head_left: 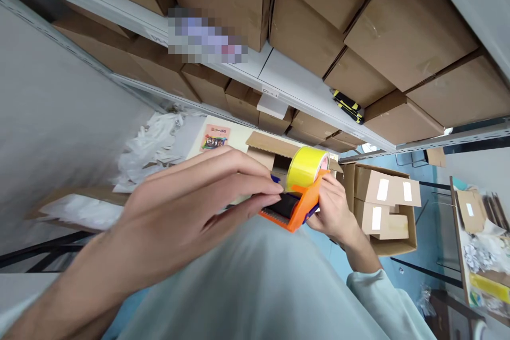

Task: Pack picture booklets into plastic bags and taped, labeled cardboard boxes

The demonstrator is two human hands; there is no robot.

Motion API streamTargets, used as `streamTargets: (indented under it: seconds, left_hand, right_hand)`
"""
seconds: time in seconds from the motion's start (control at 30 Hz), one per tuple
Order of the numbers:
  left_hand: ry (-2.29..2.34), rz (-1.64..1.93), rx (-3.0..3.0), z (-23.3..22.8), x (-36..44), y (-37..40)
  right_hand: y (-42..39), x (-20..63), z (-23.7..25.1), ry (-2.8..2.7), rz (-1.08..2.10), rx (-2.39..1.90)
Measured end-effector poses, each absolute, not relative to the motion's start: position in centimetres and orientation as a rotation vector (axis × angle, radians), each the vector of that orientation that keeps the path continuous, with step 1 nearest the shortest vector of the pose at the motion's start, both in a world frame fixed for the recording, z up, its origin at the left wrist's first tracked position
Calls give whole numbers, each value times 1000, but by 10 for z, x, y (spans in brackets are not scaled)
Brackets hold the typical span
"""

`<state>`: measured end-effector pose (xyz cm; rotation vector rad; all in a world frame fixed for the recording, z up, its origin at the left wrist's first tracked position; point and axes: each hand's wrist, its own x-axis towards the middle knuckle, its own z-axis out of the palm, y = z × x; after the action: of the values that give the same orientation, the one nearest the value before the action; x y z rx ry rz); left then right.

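Note:
My right hand is wrapped round an orange and dark blue tape dispenser, held up in front of my body. A wide roll of yellow tape sits on it. With thumb and fingertips together, my left hand reaches the dispenser's front end, by the black roller and the toothed edge. Whether a tape end is pinched between those fingertips is too small to make out. Just behind the dispenser stands an open cardboard box on a white table, partly hidden by my hands.
A shelf of cardboard boxes runs across overhead, with yellow and black cutters on it. A pink printed sheet lies on the table. White plastic bags are heaped at left; a large carton holding smaller boxes stands at right.

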<state>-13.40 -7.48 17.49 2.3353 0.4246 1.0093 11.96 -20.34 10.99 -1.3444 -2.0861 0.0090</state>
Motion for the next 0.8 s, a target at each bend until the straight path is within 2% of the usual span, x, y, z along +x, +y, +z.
streamTargets:
  seconds: [0.2, 0.53, 0.67, 0.8]
  left_hand:
    - [635, 1068, 2140, 146, -135, -86]
    - [912, 902, 1482, 47, -126, -112]
    - [892, 863, 1320, 39, -131, -108]
    - [767, 799, 1430, 49, -142, -96]
  right_hand:
    - [-206, 119, 117, -2211, 123, -1417]
    - [-212, 119, 120, -2522, 417, -1740]
    - [-204, 118, 128, -2577, 449, -1774]
    - [-198, 117, 139, -2626, 419, -1713]
